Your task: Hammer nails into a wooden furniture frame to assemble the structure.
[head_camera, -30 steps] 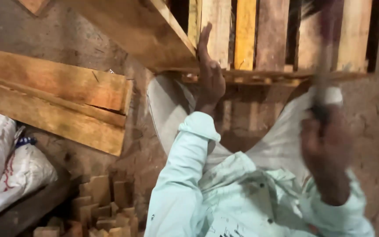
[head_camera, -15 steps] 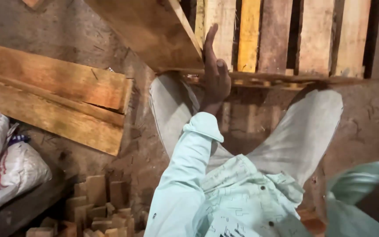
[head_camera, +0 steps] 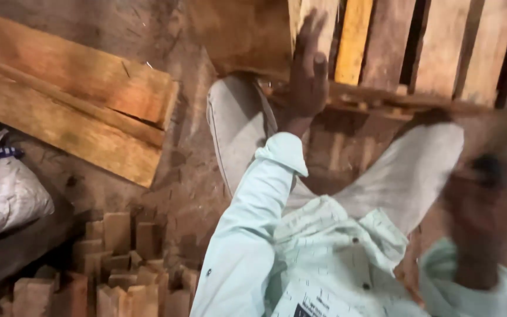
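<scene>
Right hand point(head_camera: 470, 199) swung back up, blurred, so can't tell its grip. Left hand point(head_camera: 308, 70), fingers spread, presses the pallet point(head_camera: 429, 53) steady.

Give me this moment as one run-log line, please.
left hand: flat on wooden pallet | right hand: raised, blurred, grip unclear | planks to the left

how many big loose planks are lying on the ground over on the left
2. One plank lies higher in view, its end near the pallet that the left hand presses. The other plank lies just below it, touching along its edge. More may be hidden beyond the picture's edge.
</scene>
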